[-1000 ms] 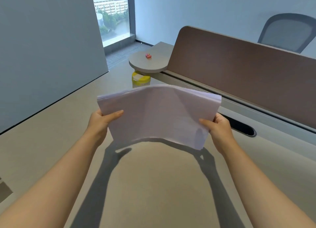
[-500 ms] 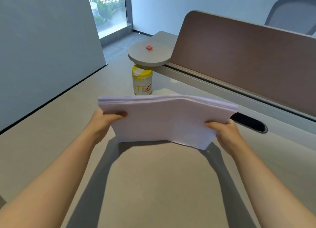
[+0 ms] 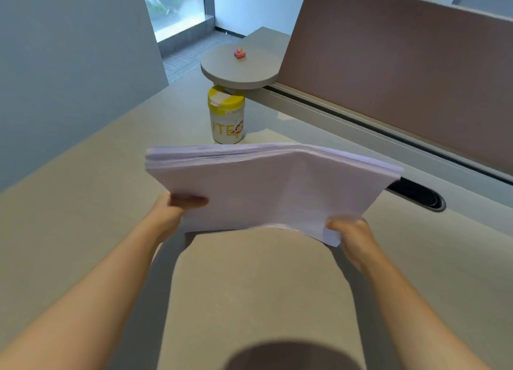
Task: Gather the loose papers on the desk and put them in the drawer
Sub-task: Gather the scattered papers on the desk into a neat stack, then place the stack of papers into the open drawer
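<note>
"ITE" on yellow-lidded canister [image 3: 226, 117]

Stack of papers [image 3: 266, 186] held up over the desk [image 3: 249, 281], left hand [image 3: 172, 211] at its left side, right hand [image 3: 352, 233] at its right corner, a jar [image 3: 226, 117] behind the papers, under a round shelf [image 3: 238, 70], a divider panel [image 3: 402, 70] on the right

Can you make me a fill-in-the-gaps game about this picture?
1. The stack of papers is held by ____ hands.
2. The lid of the canister is ____.
3. The small pink thing lies on the ____ shelf.
4. The left hand grips the stack's ____ side.

Missing words: two; yellow; round; left
</note>
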`<state>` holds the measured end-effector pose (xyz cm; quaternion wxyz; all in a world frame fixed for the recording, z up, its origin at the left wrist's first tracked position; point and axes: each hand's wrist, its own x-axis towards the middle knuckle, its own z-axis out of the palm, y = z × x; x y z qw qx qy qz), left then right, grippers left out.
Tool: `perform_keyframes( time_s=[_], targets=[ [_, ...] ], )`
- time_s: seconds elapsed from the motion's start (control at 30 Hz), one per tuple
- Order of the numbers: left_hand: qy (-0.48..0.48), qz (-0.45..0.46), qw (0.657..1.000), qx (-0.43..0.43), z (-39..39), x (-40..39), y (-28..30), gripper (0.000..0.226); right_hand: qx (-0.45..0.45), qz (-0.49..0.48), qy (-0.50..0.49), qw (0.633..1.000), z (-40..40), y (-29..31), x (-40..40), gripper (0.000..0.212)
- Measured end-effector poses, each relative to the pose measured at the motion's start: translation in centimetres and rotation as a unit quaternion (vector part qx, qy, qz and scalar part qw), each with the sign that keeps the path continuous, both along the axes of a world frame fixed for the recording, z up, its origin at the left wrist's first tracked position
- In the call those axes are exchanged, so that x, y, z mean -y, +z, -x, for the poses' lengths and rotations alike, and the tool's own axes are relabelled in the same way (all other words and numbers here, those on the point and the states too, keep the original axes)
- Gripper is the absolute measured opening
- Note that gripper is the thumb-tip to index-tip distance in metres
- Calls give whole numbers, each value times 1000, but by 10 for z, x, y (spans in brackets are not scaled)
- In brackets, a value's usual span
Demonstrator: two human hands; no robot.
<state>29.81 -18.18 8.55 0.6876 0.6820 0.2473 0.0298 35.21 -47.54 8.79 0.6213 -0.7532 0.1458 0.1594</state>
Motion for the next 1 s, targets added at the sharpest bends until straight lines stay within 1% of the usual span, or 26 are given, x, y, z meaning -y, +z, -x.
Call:
perform_keyframes(
  time_s=[0.07,0.13,0.2,0.23,0.27,0.3,0.33,0.37,0.43,0.5,0.57,0.63,0.67,0.7,0.77,0.87,0.93,0.97,1.0],
  targets=[
    [17,-26,999,-14,0,1,0,33,1,8,11,1000,0,2,-1,19],
    [40,-32,998,-32,3,3,6,26,20,13,38,999,2,11,-1,30],
    [70,-9,997,-44,11,2,13,10,39,-6,66,997,4,24,-3,32],
    [79,3,996,-52,17,0,17,10,43,-25,80,996,6,32,-3,29],
    [78,22,995,-63,26,-3,22,15,48,-37,97,993,7,38,-5,26],
    [69,44,994,-74,35,-6,28,13,54,-40,118,991,8,43,-6,24],
    [56,62,993,-87,46,-9,35,10,62,-36,138,988,11,48,-8,22],
    [52,80,991,-98,58,-11,40,13,69,-26,154,985,14,52,-10,21],
    [69,98,986,-117,83,-13,50,16,81,-6,172,982,23,58,-16,20],
    [90,74,984,-136,111,-12,57,17,78,-12,180,981,33,63,-22,26],
    [106,45,980,-162,143,-8,58,17,59,-44,183,980,44,65,-29,31],
    [128,40,975,-180,174,-3,57,10,38,-71,196,977,55,68,-38,23],
    [151,44,972,-176,188,-1,57,9,28,-79,204,975,60,68,-44,19],
    [181,43,968,-166,201,-1,55,12,19,-88,217,972,66,67,-50,17],
    [248,44,958,-137,224,-2,57,16,1,-111,248,962,80,65,-67,20],
    [310,94,940,-107,261,-8,67,10,-10,-116,287,951,101,65,-96,22],
    [319,109,934,-120,289,-14,71,10,4,-96,316,944,116,68,-117,24],
    [325,98,931,-133,303,-16,72,11,12,-78,336,939,123,68,-128,25],
    [335,79,928,-144,315,-20,72,17,17,-59,357,932,130,69,-139,27]
  ],
)
